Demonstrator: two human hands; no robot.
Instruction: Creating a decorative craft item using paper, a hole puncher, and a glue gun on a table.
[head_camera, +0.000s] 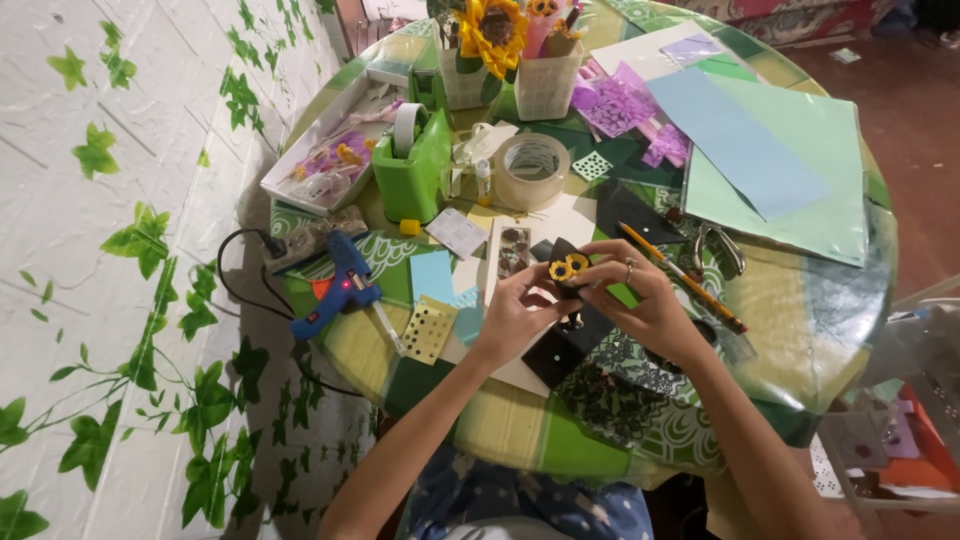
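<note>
Both my hands meet over the middle of a round table (820, 330). My left hand (517, 305) and my right hand (630, 290) together pinch a small black paper piece with two little yellow paper flowers (567, 268) on it. My right hand wears a ring. Under my hands lie black paper sheets (575, 345) and a black lace-cut sheet (625, 375). A white card with dark cut-outs (513, 250) lies just left of the flowers.
A blue glue gun (335, 285) lies at the table's left edge, its cable running to a power strip (305, 238). Behind it stand a green tape dispenser (415, 165), a tape roll (532, 170), sunflower-filled cups (500, 50), coloured paper sheets (770, 150), a pencil (685, 278) and scissors (722, 250).
</note>
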